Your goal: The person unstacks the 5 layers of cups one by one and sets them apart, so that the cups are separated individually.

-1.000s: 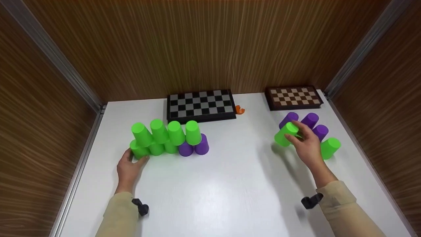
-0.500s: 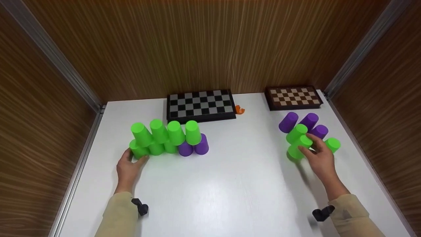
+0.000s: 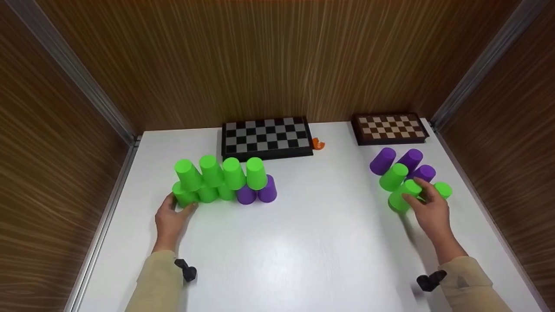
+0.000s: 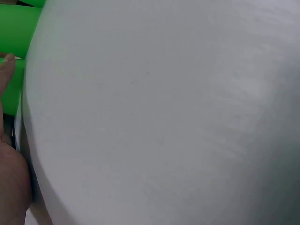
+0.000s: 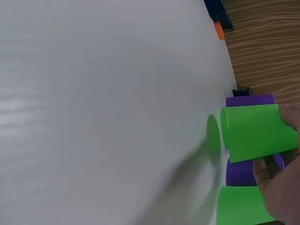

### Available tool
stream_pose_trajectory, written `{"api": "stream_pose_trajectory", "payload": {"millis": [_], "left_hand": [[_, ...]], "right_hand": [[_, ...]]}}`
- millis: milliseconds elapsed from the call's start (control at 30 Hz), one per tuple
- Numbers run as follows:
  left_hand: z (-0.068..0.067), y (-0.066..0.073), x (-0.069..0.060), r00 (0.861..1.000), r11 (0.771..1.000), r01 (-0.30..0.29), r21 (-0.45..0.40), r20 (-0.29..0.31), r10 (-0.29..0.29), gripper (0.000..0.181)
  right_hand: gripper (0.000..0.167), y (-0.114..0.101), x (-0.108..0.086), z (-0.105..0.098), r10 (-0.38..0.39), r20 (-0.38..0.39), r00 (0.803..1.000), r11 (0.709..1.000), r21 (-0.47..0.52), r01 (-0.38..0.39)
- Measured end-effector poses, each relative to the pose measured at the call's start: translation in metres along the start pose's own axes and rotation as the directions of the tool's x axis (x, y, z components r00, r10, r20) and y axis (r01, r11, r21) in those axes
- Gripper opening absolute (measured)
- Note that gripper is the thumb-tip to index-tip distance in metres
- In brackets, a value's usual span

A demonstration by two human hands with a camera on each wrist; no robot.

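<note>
My left hand holds the leftmost lower green cup, thumb on its right side. Its other fingers are partly hidden behind the cup. This cup ends a row of upside-down cups, green at left and purple at right, with several green cups stacked above. My right hand pinches another upside-down green cup, which hovers slightly over the table in the right wrist view. Close behind it stand a green cup and three purple cups. A further green cup is partly hidden by the right hand.
A black-and-grey checkered board lies at the back, an orange piece beside it. A brown checkered board sits at back right. Wood-grain walls enclose the white table.
My right hand has carried its green cup rightward and nearer to me, exposing a standing green cup and a purple cup behind. My left hand stays on its cup.
</note>
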State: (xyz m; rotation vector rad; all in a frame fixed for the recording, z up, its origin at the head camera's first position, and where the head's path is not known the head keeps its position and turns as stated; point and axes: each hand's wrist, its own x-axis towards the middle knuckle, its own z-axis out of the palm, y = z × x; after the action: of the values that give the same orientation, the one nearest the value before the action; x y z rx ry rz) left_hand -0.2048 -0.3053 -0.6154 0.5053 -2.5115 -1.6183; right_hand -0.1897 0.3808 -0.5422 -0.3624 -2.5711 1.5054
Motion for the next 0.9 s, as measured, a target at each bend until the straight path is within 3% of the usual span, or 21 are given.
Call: {"api": "stream_pose_trajectory", "payload": {"millis": [433,900], "left_hand": [[0.001,0.004,-0.002,1.0,1.0,0.017,-0.007,0.004,-0.017,0.083],[-0.002,0.001,-0.002,1.0,1.0,0.009,0.014,0.0,-0.009,0.084]], "right_hand": [[0.066,0.012,0.006,-0.001,0.063,-0.004,0.998,0.998,0.004,-0.063],[0.063,0.015,0.009,0.002,-0.007,-0.026,1.0,1.0,-0.018,0.007]]}}
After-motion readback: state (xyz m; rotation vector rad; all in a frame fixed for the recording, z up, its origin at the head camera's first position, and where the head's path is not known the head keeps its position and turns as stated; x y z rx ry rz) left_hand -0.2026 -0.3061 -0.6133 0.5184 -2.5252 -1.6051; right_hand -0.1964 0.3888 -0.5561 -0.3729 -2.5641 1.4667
